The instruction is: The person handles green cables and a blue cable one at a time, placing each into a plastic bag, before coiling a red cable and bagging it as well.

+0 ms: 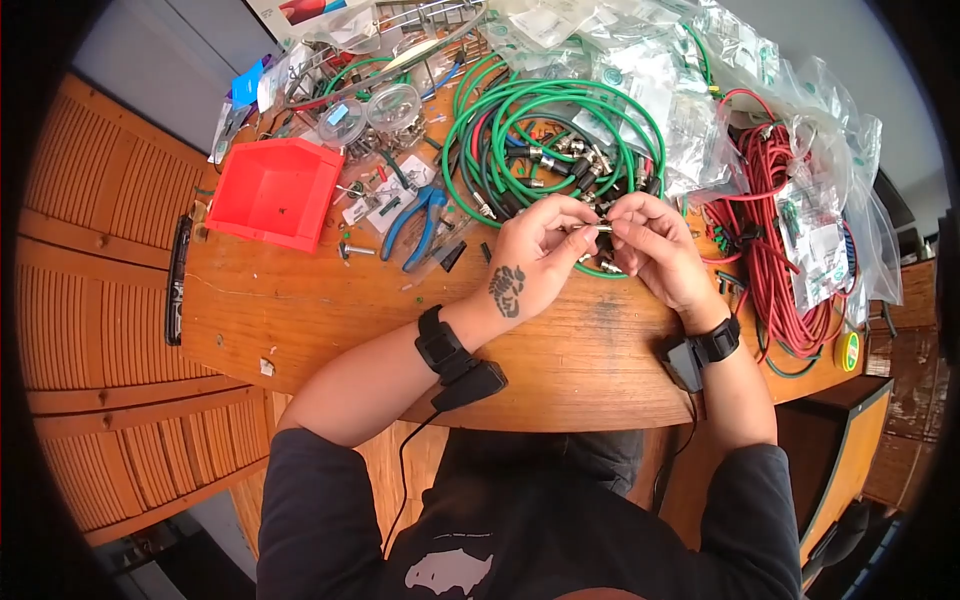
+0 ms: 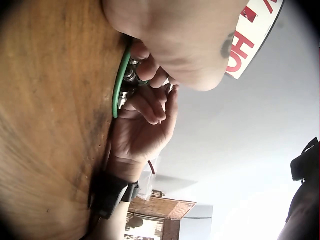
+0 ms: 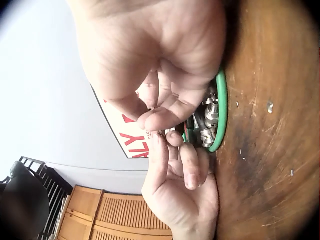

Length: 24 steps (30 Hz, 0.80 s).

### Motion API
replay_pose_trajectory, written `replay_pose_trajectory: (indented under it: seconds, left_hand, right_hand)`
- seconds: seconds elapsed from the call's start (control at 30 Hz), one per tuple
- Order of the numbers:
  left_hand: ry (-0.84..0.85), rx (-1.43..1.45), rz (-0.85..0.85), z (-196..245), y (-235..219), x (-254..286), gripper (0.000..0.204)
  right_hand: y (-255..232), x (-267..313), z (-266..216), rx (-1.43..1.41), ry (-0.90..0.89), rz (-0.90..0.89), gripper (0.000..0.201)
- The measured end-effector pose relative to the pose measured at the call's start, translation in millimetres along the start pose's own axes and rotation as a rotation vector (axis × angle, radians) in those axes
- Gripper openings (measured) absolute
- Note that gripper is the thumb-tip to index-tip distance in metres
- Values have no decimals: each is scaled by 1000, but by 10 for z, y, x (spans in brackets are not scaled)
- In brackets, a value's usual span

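My left hand (image 1: pixel 535 255) and right hand (image 1: pixel 662 252) meet fingertip to fingertip over the front of the green cable coil (image 1: pixel 455 150). Between them, thumbs and forefingers pinch a small silvery metal piece (image 1: pixel 602 227), mostly covered by the fingers; I cannot tell its exact kind. In the left wrist view a glint of metal (image 2: pixel 170 88) shows at the fingertips of both hands. Seen from the right wrist, the left hand (image 3: pixel 175 200) faces the right one, with metal cable connectors (image 3: pixel 212 116) lying on the table behind them.
A red bin (image 1: pixel 275 195) and blue-handled pliers (image 1: pixel 415 228) lie to the left. Clear plastic bags (image 1: pixel 640 75) are heaped at the back. A bundle of red cable (image 1: pixel 775 230) lies at the right, near a yellow round tin (image 1: pixel 847 351). Small scraps dot the wooden tabletop (image 1: pixel 330 330).
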State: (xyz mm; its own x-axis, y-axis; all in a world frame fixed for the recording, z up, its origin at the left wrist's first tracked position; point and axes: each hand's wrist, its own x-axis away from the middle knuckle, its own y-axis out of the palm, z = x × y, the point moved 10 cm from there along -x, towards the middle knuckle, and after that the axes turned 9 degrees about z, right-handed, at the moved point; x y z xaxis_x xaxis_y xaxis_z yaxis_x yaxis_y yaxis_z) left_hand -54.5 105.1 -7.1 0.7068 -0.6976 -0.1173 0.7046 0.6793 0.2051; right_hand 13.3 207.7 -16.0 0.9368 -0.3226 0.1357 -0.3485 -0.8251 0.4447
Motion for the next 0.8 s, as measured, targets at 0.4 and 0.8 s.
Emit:
replay_pose_trajectory:
  seconds: [0.4,0.8]
  left_hand:
    - [-237,-206,-32,-126,-9,26,25]
    - [-44,-37,-152,-41,154,71,17]
  right_hand:
    - [-67,1,60,-34,36,-7,15]
    - [-108,-3,27,157,-44,55,16]
